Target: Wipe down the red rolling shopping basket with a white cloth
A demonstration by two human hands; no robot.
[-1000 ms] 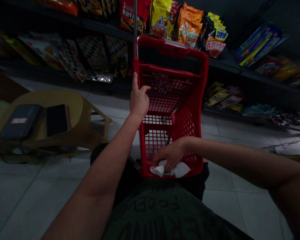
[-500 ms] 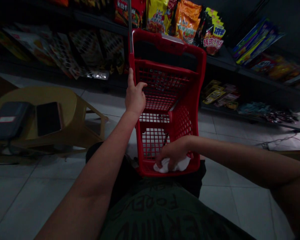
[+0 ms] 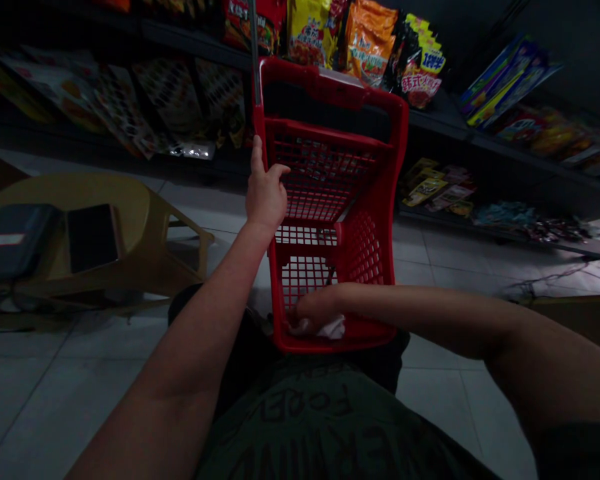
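A red plastic mesh shopping basket (image 3: 365,250) stands tilted in front of me, with a thin metal pole (image 3: 254,47) rising from its far left corner. My left hand (image 3: 266,195) grips the basket's left side, thumb pointing up and fingers curled over the mesh edge. Low inside the near end, my right hand (image 3: 316,310) presses on a crumpled white cloth (image 3: 333,328). Most of the cloth is hidden under that hand. Both forearms are bare.
A beige plastic stool (image 3: 165,227) on the left holds a dark zip pouch (image 3: 15,241) and a black phone (image 3: 93,237). Dark shelves (image 3: 445,117) with bright snack packets (image 3: 367,43) run along the back. A cable (image 3: 545,283) lies on the tiled floor (image 3: 455,257).
My right hand has slid left along the basket's near end, and less of the white cloth shows under it. The whole view has shifted slightly, while my left hand keeps its hold.
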